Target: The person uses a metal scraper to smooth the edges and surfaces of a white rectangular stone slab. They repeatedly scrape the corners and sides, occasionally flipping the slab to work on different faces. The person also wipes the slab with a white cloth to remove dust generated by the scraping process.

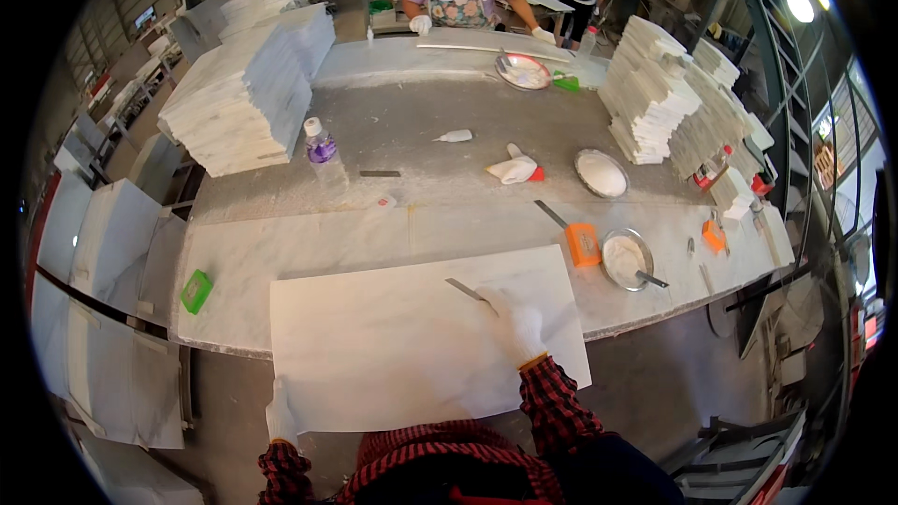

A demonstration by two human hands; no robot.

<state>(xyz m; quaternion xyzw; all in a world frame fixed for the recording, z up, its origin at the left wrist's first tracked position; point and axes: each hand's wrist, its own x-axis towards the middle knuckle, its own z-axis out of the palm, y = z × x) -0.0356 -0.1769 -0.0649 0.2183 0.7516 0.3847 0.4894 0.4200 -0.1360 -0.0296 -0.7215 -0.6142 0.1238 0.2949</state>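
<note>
Pressing a thin blade against the white slab on the worktop, the right hand grips it closed; the left hand clasps the slab's near edge. No filler shows yet, so most work seems left.

Stone workshop: stacked marble tiles, dusty workbench, slabs leaning, steel racks.

The gloved right hand reached forward with its fingers curled closed, while the gloved left hand hung low, both forearms in plaid sleeves.
</note>
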